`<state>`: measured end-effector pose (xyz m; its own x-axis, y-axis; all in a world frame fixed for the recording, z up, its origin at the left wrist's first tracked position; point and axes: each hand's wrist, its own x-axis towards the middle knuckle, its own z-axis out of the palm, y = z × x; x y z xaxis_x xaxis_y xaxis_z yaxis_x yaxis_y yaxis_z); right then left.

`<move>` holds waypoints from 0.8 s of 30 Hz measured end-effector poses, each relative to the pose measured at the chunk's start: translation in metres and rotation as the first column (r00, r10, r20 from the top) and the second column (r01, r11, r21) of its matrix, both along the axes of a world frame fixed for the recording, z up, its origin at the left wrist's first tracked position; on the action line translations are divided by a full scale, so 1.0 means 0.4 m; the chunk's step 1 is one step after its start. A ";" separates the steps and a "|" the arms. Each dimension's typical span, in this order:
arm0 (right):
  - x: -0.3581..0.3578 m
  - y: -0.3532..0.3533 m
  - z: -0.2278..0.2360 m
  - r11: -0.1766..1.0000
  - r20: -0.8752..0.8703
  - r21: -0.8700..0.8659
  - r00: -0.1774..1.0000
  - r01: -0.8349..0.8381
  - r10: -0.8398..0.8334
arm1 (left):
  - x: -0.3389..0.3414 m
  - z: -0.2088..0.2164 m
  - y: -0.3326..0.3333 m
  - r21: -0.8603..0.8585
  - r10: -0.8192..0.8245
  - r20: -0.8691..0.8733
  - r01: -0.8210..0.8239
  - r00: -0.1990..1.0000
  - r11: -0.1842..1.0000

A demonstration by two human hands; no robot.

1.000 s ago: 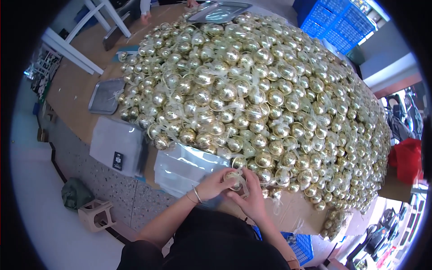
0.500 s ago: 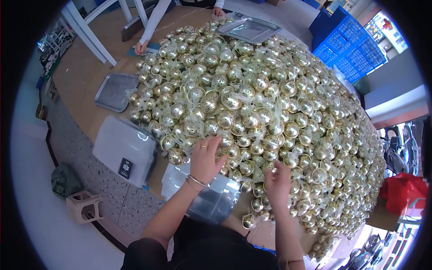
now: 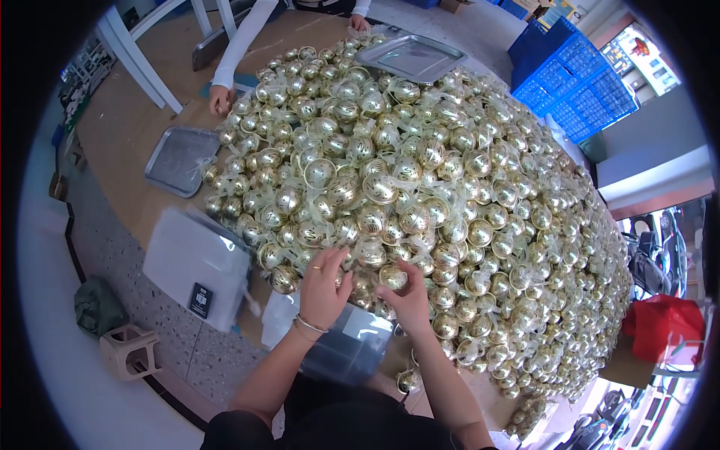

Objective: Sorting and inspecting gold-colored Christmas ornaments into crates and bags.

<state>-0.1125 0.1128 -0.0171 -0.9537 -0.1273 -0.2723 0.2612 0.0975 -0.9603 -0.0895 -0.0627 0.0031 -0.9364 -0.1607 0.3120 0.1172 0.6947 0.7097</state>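
A large heap of shiny gold ball ornaments (image 3: 480,232) with pale ribbons and dark printed markings covers most of the table. My right hand (image 3: 411,304), at the heap's near edge, has its thumb and fingers around one gold ball ornament (image 3: 392,277). To its left, my left hand (image 3: 322,291) rests over the near balls with its thumb apart from its fingers, and I see nothing in its grasp. Below the hands lie clear plastic bags (image 3: 349,341), partly covered by my left forearm.
Another stack of clear plastic bags (image 3: 180,251) with a black label lies at the left edge. Metal trays sit left (image 3: 182,161) and at the back (image 3: 412,57). A co-worker's hand (image 3: 221,99) touches the far left side. Blue crates (image 3: 570,75) stand back right.
My right hand has moved left and closed around a gold ball beside my left hand. My left hand has shifted slightly left and down. The co-worker's hand has moved a little nearer.
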 end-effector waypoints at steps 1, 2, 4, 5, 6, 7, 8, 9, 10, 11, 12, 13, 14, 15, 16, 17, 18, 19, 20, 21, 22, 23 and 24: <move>0.001 0.017 0.016 0.998 0.064 -0.058 0.998 -0.014 0.018 | 0.006 0.005 -0.005 0.012 -0.011 0.007 0.011 1.000 1.000; 0.002 0.032 0.016 0.998 0.068 -0.054 0.998 -0.013 0.016 | 0.011 0.002 -0.007 0.015 -0.013 0.010 0.013 1.000 1.000; 0.002 0.057 0.021 0.983 0.057 -0.173 0.997 0.058 -0.048 | 0.016 -0.006 -0.004 0.076 -0.019 0.003 0.018 1.000 0.997; 0.004 0.066 0.028 0.964 0.061 -0.255 0.996 0.076 -0.062 | 0.017 -0.003 -0.002 0.077 -0.024 -0.004 0.024 1.000 0.997; 0.006 0.070 0.031 0.964 0.062 -0.254 0.996 0.077 -0.064 | 0.019 -0.002 -0.004 0.078 -0.026 -0.004 0.026 1.000 0.997; 0.007 0.073 0.033 0.943 0.113 -0.326 0.993 0.071 -0.035 | 0.020 0.000 -0.007 0.055 -0.031 -0.036 0.033 0.999 0.998; 0.008 0.076 0.037 0.915 0.161 -0.397 0.987 0.067 -0.003 | 0.021 0.003 -0.006 0.032 -0.037 -0.068 0.039 0.997 0.999; 0.010 0.075 0.049 0.926 0.131 -0.373 0.991 0.058 -0.009 | 0.020 0.009 -0.001 0.035 -0.042 -0.071 0.044 0.997 0.998; 0.012 0.075 0.049 0.927 0.128 -0.370 0.992 0.061 -0.014 | 0.020 0.016 0.007 0.092 -0.089 -0.024 0.091 0.996 0.992; 0.016 0.077 0.048 0.910 0.133 -0.409 0.991 0.072 -0.019 | 0.021 0.022 0.017 0.151 -0.139 0.020 0.134 0.990 0.979; 0.021 0.071 0.045 0.888 0.141 -0.453 0.990 0.075 -0.012 | 0.029 0.028 0.032 0.146 -0.133 0.020 0.129 0.991 0.981; 0.028 0.071 0.046 0.916 0.112 -0.399 0.990 -0.037 0.089 | 0.035 0.034 0.060 0.471 -0.211 0.117 0.132 0.970 0.872; 0.037 0.071 0.045 0.928 0.089 -0.340 0.978 -0.150 0.190 | 0.044 0.037 0.080 0.742 -0.313 0.179 0.081 0.933 0.666; 0.051 0.055 0.041 0.973 -0.195 0.061 0.953 -0.224 0.232 | 0.043 0.027 0.096 0.804 -0.430 0.204 0.100 0.879 0.586; 0.052 0.047 0.040 0.972 -0.196 0.063 0.953 -0.225 0.233 | 0.049 0.024 0.107 0.805 -0.429 0.202 0.100 0.880 0.585; 0.052 0.041 0.042 0.974 -0.211 0.171 0.960 -0.147 0.182 | 0.054 0.025 0.115 0.869 -0.449 0.252 0.003 0.857 0.495; 0.045 0.029 0.058 0.959 -0.230 0.275 0.964 -0.068 0.134 | 0.057 0.026 0.117 0.911 -0.472 0.300 -0.102 0.829 0.399; 0.023 0.012 0.097 0.892 -0.290 0.450 0.952 0.042 0.102 | 0.062 0.018 0.103 0.910 -0.513 0.382 -0.218 0.769 0.351; -0.005 0.006 0.093 0.893 -0.289 0.449 0.951 0.037 0.106 | 0.072 0.002 0.089 0.910 -0.508 0.383 -0.221 0.771 0.351; -0.032 0.003 0.090 0.823 -0.494 0.537 0.860 0.188 0.126 | 0.084 -0.010 0.076 0.908 -0.501 0.368 -0.188 0.783 0.374; -0.056 0.001 0.081 0.737 -0.667 0.576 0.725 0.353 0.174 | 0.086 -0.012 0.070 0.906 -0.496 0.352 -0.155 0.794 0.394; -0.072 -0.005 0.076 0.748 -0.676 0.580 0.703 0.323 0.221 | 0.090 -0.005 0.065 0.898 -0.480 0.403 -0.236 0.779 0.372; -0.082 -0.020 0.078 0.748 -0.676 0.581 0.702 0.321 0.224 | 0.090 -0.014 0.061 0.899 -0.478 0.402 -0.236 0.781 0.370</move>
<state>-0.1451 0.1049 0.0142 -0.8835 -0.1387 0.4475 -0.3959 0.7316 -0.5550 -0.0537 -0.0385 -0.0023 -0.8735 0.1400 -0.4662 -0.4833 -0.3644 0.7960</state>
